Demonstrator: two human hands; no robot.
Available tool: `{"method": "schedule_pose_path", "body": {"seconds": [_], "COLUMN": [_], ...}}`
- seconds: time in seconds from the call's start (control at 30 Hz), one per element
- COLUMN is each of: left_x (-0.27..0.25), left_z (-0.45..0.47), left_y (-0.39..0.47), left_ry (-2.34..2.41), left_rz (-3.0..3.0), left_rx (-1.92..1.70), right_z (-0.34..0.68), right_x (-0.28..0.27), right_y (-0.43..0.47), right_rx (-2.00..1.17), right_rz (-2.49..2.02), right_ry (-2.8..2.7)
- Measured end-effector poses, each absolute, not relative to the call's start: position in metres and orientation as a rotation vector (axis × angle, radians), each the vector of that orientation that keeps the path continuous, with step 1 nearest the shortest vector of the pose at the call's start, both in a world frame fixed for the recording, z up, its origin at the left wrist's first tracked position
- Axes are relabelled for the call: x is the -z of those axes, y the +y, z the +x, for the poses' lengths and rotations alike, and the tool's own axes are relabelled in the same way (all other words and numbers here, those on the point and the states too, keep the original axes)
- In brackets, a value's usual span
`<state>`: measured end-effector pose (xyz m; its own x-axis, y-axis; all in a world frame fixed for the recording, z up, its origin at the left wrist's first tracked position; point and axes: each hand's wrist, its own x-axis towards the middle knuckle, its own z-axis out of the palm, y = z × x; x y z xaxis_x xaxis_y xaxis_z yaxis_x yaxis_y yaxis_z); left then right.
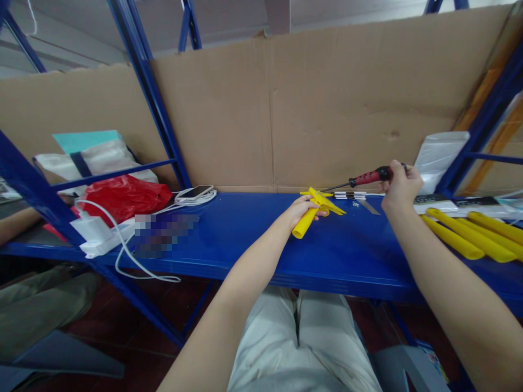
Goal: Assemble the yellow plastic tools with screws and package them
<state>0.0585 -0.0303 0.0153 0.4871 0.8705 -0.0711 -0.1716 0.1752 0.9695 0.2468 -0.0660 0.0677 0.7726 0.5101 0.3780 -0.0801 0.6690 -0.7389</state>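
My left hand [303,211] is wrapped round a yellow plastic part [303,226] with a tube-shaped handle and thin prongs reaching to the right. My right hand [402,185] grips the end of a screwdriver [368,177] with a red and black handle. Its shaft points left and down to the top of the yellow part; whether the tip touches it is too small to tell. Behind and right of the part, small white packets [349,195] and a flat metal strip [369,207] lie on the blue table [245,234].
Several yellow tubes [457,234] lie at the right, before white packages [435,204]. A phone [196,191] rests on coiled white cable to the left. Near it are a white power strip [102,242] and a red bag [126,196]. Cardboard [327,109] stands behind. A person's arm [20,220] shows far left.
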Motion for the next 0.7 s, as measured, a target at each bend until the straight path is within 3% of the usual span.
{"method": "schedule_pose_path", "body": {"seconds": [0.7], "left_x": [-0.0142], "left_z": [0.0588], "left_y": [-0.0294], "left_ry": [0.721], "left_rz": [1.164], "left_rx": [-0.852], "right_z": [0.244], "right_x": [-0.0675], "right_y": [-0.0661], "right_rx": [-0.392], "right_rz": [-0.747], "right_ry": [-0.64]}}
